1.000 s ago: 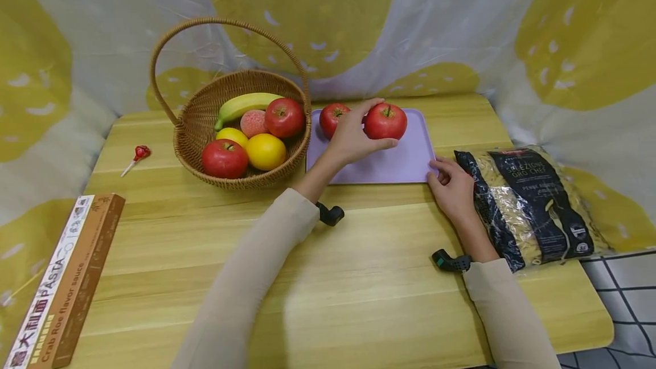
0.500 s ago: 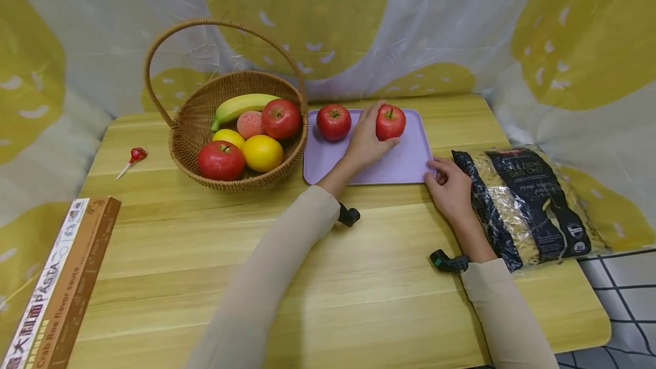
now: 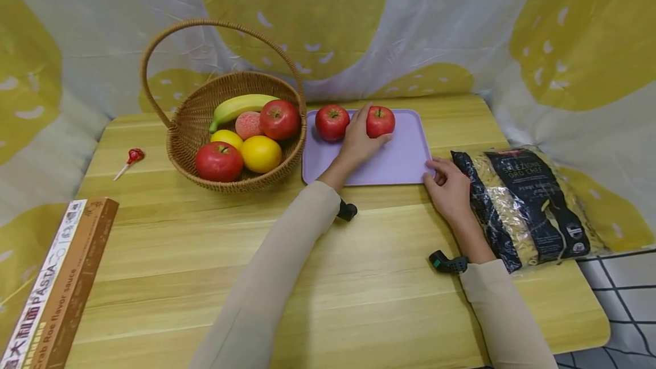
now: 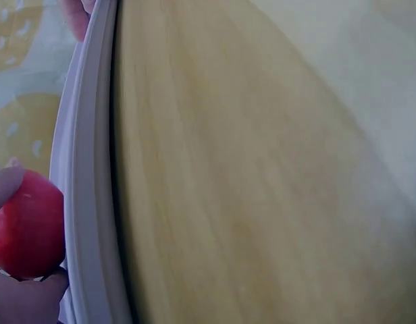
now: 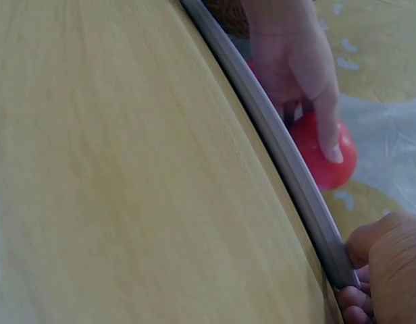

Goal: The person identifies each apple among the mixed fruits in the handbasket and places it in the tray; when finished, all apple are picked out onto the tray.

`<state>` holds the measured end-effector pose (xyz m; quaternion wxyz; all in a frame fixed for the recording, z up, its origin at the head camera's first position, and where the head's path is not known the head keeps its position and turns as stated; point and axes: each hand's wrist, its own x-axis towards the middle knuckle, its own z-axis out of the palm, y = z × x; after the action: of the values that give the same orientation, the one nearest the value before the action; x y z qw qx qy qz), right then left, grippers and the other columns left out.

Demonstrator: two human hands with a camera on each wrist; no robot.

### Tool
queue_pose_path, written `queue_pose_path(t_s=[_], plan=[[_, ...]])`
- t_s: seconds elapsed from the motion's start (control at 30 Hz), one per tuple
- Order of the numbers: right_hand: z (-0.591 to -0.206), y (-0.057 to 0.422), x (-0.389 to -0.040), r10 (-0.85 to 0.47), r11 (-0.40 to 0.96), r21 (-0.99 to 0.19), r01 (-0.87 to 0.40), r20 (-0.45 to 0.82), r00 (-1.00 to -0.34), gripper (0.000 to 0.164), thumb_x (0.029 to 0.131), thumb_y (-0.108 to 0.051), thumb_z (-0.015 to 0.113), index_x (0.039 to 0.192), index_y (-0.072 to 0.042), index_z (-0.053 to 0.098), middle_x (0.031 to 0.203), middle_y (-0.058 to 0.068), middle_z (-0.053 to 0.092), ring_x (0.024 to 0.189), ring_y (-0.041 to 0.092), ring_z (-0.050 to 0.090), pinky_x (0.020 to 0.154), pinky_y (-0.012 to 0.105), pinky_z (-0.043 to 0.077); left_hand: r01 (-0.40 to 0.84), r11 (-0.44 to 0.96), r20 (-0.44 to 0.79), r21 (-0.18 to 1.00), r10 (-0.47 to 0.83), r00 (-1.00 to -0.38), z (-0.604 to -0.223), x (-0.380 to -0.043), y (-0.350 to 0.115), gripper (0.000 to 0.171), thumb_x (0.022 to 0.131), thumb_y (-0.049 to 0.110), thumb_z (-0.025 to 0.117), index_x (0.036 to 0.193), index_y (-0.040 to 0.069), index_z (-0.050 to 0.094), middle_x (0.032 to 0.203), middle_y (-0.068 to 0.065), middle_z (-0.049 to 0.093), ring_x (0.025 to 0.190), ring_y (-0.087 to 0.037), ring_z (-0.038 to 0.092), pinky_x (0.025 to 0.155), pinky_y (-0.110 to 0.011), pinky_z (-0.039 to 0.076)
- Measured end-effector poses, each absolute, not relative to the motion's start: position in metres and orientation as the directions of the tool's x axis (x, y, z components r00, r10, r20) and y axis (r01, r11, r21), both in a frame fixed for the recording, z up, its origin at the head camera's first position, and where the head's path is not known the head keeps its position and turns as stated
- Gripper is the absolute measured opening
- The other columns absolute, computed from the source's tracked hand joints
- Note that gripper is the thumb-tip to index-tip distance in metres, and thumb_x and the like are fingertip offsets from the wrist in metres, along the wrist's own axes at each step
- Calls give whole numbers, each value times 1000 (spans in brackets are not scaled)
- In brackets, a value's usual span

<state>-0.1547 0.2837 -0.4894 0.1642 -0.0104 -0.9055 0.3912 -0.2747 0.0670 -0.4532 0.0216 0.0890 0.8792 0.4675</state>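
My left hand [image 3: 359,140] grips a red apple [image 3: 381,122] on the lilac tray [image 3: 405,161], thumb on the near side and fingers round its left side. Another red apple [image 3: 332,123] sits on the tray just left of that hand. In the left wrist view the held apple [image 4: 31,226] shows between thumb and fingers, by the tray rim [image 4: 90,169]. My right hand [image 3: 452,188] pinches the tray's near right corner. From the right wrist, its thumb and curled fingers [image 5: 355,298] meet round the tray's end.
Left of the tray stands a wicker basket [image 3: 179,152] with a banana, apples, lemons and a pinkish fruit. A pasta bag [image 3: 533,204] lies beside my right forearm. A lollipop [image 3: 134,156] and a long pasta box [image 3: 77,278] lie at the left. A patterned cloth hangs behind.
My left hand has lowered the apple onto the tray and then shifted it slightly left, towards the other apple. The right hand has stayed at the tray corner.
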Motion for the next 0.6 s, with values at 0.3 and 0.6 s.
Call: queue_pose_path(t_s=[0.3,0.6], plan=[[-490,284,-156,146,695,-710,-109,289,-946,30,93,-7,68,122,2,74,130,18,69,78,20,52,67,13,34,178,598,46,781,229,-972,-451,-273,65,94,93,38,74,166,20,18,170,-7,25,152,-35,36,124,-47,34],[-488,284,-155,146,695,-710,-113,294,-945,30,93,-6,68,121,3,74,127,19,69,77,21,52,67,14,34,294,617,100,730,329,-939,-439,-256,54,96,93,38,75,166,12,17,171,-15,19,157,-31,27,127,-44,29]])
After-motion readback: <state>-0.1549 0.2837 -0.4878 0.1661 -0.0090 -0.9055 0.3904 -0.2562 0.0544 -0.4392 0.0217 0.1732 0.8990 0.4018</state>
